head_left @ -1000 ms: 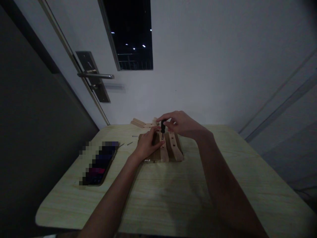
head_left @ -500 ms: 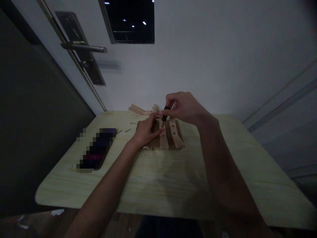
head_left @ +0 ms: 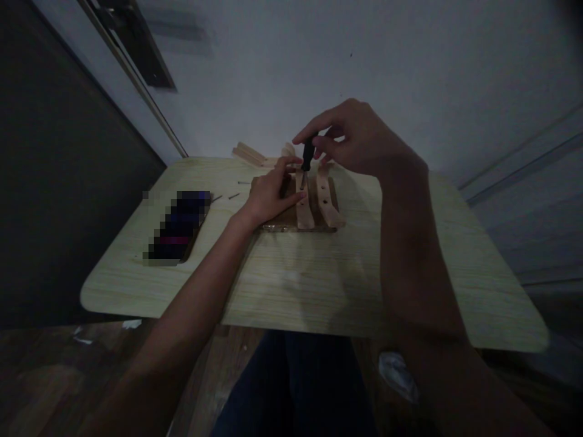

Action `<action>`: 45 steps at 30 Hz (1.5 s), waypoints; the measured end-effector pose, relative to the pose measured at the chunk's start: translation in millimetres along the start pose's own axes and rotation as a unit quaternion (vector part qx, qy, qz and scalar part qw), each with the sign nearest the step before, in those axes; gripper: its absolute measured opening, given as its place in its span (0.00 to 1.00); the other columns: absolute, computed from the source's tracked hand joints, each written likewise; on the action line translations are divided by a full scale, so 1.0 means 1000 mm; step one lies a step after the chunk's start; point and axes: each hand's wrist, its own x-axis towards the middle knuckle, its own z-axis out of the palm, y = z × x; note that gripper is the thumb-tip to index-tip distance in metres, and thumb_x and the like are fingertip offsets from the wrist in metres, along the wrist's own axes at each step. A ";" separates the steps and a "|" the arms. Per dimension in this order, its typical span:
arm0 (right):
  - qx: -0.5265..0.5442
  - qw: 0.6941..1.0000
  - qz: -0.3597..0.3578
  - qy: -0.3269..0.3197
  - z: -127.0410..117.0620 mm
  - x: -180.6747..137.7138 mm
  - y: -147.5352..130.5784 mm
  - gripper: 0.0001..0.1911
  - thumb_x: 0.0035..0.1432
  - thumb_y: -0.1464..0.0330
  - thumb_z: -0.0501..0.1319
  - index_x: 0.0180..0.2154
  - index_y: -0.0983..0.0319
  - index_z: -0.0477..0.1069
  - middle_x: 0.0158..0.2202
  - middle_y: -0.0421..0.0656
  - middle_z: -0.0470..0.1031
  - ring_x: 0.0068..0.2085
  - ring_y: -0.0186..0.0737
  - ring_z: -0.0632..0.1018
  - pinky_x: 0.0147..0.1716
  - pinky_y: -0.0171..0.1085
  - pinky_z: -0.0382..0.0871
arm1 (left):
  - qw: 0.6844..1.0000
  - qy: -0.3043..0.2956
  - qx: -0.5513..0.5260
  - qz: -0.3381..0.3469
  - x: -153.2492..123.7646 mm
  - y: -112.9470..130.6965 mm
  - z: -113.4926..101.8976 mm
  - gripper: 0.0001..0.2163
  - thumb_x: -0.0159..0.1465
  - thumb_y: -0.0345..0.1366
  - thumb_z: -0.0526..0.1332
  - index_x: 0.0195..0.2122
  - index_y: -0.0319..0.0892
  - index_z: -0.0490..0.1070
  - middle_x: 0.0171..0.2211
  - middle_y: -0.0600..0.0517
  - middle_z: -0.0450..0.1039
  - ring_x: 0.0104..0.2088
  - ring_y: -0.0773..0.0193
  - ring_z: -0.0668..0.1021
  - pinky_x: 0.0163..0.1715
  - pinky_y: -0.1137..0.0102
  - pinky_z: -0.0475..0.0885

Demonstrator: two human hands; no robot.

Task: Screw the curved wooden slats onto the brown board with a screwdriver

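My right hand (head_left: pixel 357 136) holds a screwdriver (head_left: pixel 308 153) by its black handle, pinched between thumb and fingers. The tool is nearly upright, with its metal tip at a dark hole in a pale wooden strip (head_left: pixel 304 213). My left hand (head_left: pixel 269 193) lies with fingers spread over the brown board (head_left: pixel 280 222) beneath the strip, the thumb touching the strip just below the tip. Beside it on the board is a second angled wooden strip (head_left: pixel 328 203) with dark holes. Whether a screw sits under the tip is too small to tell.
More pale wooden pieces (head_left: pixel 249 154) lie behind my left hand. Several loose screws (head_left: pixel 234 196) and a phone (head_left: pixel 177 227) are on the left of the wooden table (head_left: pixel 282 285). A white wall or door (head_left: pixel 273 79) rises behind the table. A crumpled clear bag (head_left: pixel 397 373) is on the floor.
The view has tilted down, so the table sits higher in it. My right hand has shifted its hold on the screwdriver handle and its wrist is higher. My left hand stays on the board.
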 end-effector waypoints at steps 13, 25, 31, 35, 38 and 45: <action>-0.038 0.997 0.015 0.068 -0.003 0.000 0.001 0.06 0.51 0.65 0.69 0.26 0.56 0.73 0.32 0.43 0.79 0.34 0.42 0.77 0.35 0.42 0.71 | 1.000 0.005 -0.018 0.022 0.000 -0.004 0.002 0.31 0.59 0.45 0.63 0.62 0.49 0.55 0.58 0.47 0.71 0.56 0.53 0.76 0.52 0.59 0.72; 0.004 1.000 0.012 -0.016 -0.007 -0.005 0.000 0.10 0.57 0.67 0.62 0.41 0.51 0.78 0.39 0.40 0.81 0.38 0.44 0.80 0.39 0.43 0.73 | 1.000 -0.005 -0.015 0.003 -0.002 0.000 -0.001 0.31 0.59 0.42 0.63 0.63 0.49 0.54 0.57 0.45 0.72 0.55 0.54 0.76 0.52 0.59 0.72; -0.059 0.998 0.012 0.015 -0.008 -0.002 -0.009 0.02 0.53 0.66 0.66 0.32 0.53 0.77 0.31 0.41 0.78 0.36 0.45 0.78 0.38 0.43 0.70 | 1.000 -0.006 -0.010 -0.002 -0.002 0.003 -0.001 0.32 0.59 0.41 0.63 0.63 0.50 0.54 0.59 0.47 0.70 0.56 0.54 0.75 0.53 0.59 0.71; -0.047 0.999 0.012 0.018 -0.005 -0.002 -0.012 0.03 0.52 0.64 0.67 0.32 0.53 0.75 0.32 0.41 0.78 0.36 0.46 0.78 0.36 0.44 0.70 | 1.000 -0.006 -0.012 -0.006 -0.001 0.002 0.000 0.32 0.59 0.42 0.63 0.64 0.50 0.54 0.59 0.47 0.71 0.55 0.53 0.76 0.53 0.59 0.71; -0.030 0.999 0.032 0.030 -0.003 -0.002 -0.010 0.06 0.52 0.61 0.68 0.30 0.53 0.74 0.33 0.43 0.78 0.40 0.49 0.77 0.35 0.45 0.69 | 1.000 -0.007 -0.014 -0.008 -0.001 0.001 0.000 0.33 0.59 0.42 0.63 0.64 0.49 0.54 0.59 0.47 0.70 0.55 0.54 0.76 0.53 0.59 0.72; -0.076 0.996 0.004 0.040 -0.002 -0.002 -0.011 0.05 0.54 0.63 0.67 0.29 0.53 0.72 0.27 0.39 0.72 0.31 0.41 0.74 0.35 0.43 0.69 | 1.000 -0.008 -0.015 -0.006 -0.001 0.004 -0.001 0.32 0.59 0.43 0.63 0.64 0.49 0.54 0.59 0.46 0.70 0.56 0.54 0.75 0.54 0.59 0.71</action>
